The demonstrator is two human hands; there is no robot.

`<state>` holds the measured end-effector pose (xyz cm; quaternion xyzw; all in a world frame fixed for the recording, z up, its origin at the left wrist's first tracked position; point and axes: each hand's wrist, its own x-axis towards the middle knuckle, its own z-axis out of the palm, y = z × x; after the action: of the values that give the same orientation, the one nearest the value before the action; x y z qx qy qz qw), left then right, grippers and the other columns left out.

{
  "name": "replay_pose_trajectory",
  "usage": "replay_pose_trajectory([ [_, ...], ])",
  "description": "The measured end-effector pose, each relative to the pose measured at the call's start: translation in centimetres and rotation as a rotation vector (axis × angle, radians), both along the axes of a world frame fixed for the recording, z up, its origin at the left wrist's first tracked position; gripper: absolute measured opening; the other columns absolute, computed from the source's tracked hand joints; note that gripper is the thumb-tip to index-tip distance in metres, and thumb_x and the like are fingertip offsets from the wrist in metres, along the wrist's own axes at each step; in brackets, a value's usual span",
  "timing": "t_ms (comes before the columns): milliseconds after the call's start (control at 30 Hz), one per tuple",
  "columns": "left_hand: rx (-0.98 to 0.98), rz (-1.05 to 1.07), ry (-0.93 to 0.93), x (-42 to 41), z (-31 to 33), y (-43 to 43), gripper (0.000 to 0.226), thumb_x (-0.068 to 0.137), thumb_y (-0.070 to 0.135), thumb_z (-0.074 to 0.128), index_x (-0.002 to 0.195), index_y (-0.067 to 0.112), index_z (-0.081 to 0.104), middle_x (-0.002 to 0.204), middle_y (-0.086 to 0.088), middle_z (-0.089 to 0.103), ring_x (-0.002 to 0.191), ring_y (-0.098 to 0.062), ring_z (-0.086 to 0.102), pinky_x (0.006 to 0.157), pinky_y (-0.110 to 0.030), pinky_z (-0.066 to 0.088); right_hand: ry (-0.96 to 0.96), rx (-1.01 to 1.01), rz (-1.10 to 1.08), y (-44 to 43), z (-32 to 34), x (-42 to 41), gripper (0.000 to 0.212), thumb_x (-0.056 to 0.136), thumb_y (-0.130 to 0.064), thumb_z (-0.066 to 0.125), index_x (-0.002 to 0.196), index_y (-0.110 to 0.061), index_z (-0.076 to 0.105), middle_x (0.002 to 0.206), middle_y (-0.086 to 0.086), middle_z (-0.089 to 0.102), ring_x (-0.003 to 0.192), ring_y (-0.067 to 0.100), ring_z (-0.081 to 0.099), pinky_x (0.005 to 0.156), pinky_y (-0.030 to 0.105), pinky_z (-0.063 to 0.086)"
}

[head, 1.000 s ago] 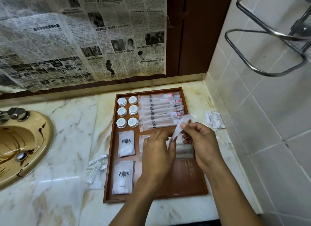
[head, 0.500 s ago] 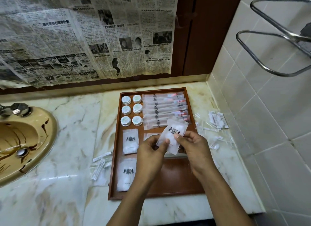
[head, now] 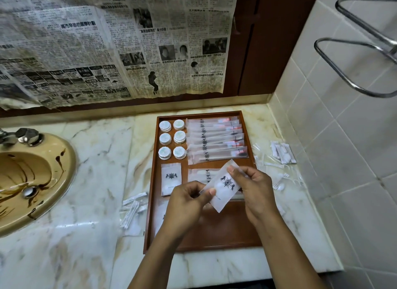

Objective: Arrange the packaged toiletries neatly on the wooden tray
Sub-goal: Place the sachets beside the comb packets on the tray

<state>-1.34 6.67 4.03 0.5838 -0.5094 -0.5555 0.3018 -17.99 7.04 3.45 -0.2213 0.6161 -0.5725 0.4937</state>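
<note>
A wooden tray (head: 225, 237) lies on the marble counter. At its far left stand several round white tins (head: 172, 139); several long toothbrush packets (head: 216, 139) are stacked beside them. A flat white sachet (head: 171, 178) lies below the tins, and another is partly hidden under my left wrist. Both hands hold a white logo sachet (head: 222, 186) tilted above the tray's middle. My left hand (head: 187, 204) pinches its lower left edge, and my right hand (head: 255, 194) pinches its upper right part. More packets lie hidden behind the sachet.
Loose cotton-swab packets (head: 133, 211) lie on the counter left of the tray; more small packets (head: 282, 152) lie to its right by the tiled wall. A tan sink (head: 32, 181) sits far left. Newspaper (head: 107, 47) covers the back wall; a metal rack (head: 361, 58) juts out upper right.
The sachet went from edge-on between my fingers to flat with its logo facing me, and both hands drew slightly nearer over the tray's middle. The view also shifted left.
</note>
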Motion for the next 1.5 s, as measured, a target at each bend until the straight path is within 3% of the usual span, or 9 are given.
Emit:
replay_pose_trajectory([
  [200,0.059,-0.037,0.040,0.7,0.0,-0.1,0.024,0.093,0.020,0.073,0.074,0.006,0.074,0.070,-0.003,0.071,0.061,-0.005,0.057,0.059,-0.015,0.042,0.044,0.009,-0.041,-0.2,0.0,0.2,0.011,0.086,-0.014,0.076,0.082,-0.004,0.073,0.073,0.005,0.070,0.062,0.010,0.062,0.056,0.023,0.051],
  [333,0.089,-0.004,0.054,2.4,-0.7,0.2,0.013,0.091,0.025,0.076,0.083,0.014,0.079,0.083,-0.012,0.074,0.066,-0.007,0.060,0.059,-0.019,0.049,0.100,0.036,0.046,-0.5,0.3,-0.5,0.014,0.083,-0.018,0.079,0.081,-0.005,0.074,0.074,0.007,0.072,0.066,0.016,0.063,0.065,0.032,0.052],
  [533,0.062,0.106,0.102,2.9,-1.2,0.3,0.004,0.088,0.016,0.078,0.090,0.013,0.080,0.087,-0.004,0.078,0.076,-0.009,0.071,0.063,-0.020,0.056,0.146,0.050,0.214,-0.4,-0.2,1.9,0.016,0.080,-0.022,0.083,0.073,-0.009,0.076,0.077,0.009,0.075,0.068,0.018,0.067,0.073,0.039,0.056],
  [900,0.101,0.296,0.038,8.9,-3.4,0.1,0.006,0.087,0.019,0.079,0.089,0.013,0.080,0.090,0.003,0.079,0.087,-0.011,0.074,0.070,-0.017,0.053,0.108,0.110,0.048,-2.0,-1.5,1.4,0.023,0.092,-0.027,0.071,0.085,-0.005,0.074,0.070,0.005,0.072,0.062,0.013,0.060,0.060,0.027,0.048],
  [1067,0.188,0.427,0.138,9.5,-3.4,-0.3,0.010,0.090,0.017,0.076,0.096,0.009,0.079,0.091,-0.003,0.080,0.082,-0.013,0.074,0.065,-0.020,0.056,0.140,0.200,0.308,-1.6,-2.3,5.7,0.016,0.093,-0.023,0.070,0.087,-0.009,0.077,0.078,0.007,0.075,0.066,0.014,0.060,0.054,0.022,0.048],
  [1167,0.226,0.461,0.196,9.0,-3.7,-0.9,0.013,0.090,0.021,0.076,0.099,0.011,0.079,0.093,-0.007,0.079,0.087,-0.024,0.076,0.078,-0.041,0.063,0.179,0.227,0.376,-1.6,-3.5,8.8,0.008,0.091,-0.017,0.072,0.086,-0.014,0.077,0.070,-0.001,0.073,0.059,0.008,0.061,0.048,0.018,0.045],
  [1300,0.190,0.478,0.133,9.2,-5.0,-2.4,0.014,0.087,0.026,0.079,0.098,0.016,0.080,0.093,-0.003,0.080,0.093,-0.028,0.076,0.092,-0.055,0.058,0.227,0.241,0.298,-2.7,-4.5,10.8,0.008,0.090,-0.013,0.072,0.085,-0.014,0.078,0.066,-0.003,0.072,0.053,0.005,0.061,0.049,0.017,0.045],
  [1433,0.134,0.451,0.018,9.4,-6.3,-3.8,0.012,0.086,0.031,0.079,0.089,0.019,0.080,0.087,0.003,0.079,0.088,-0.019,0.076,0.088,-0.049,0.060,0.337,0.249,0.259,-4.1,-5.4,11.7,0.011,0.085,-0.025,0.078,0.077,-0.017,0.078,0.061,-0.007,0.068,0.057,0.007,0.059,0.061,0.028,0.052],
  [1500,0.048,0.398,-0.175,9.5,-6.9,-4.5,0.014,0.088,0.035,0.077,0.088,0.022,0.081,0.086,0.007,0.078,0.090,-0.016,0.073,0.087,-0.041,0.058,0.448,0.287,0.222,-5.0,-5.9,12.1,0.010,0.082,-0.029,0.080,0.077,-0.020,0.079,0.070,-0.010,0.072,0.068,0.008,0.066,0.071,0.028,0.055],
])
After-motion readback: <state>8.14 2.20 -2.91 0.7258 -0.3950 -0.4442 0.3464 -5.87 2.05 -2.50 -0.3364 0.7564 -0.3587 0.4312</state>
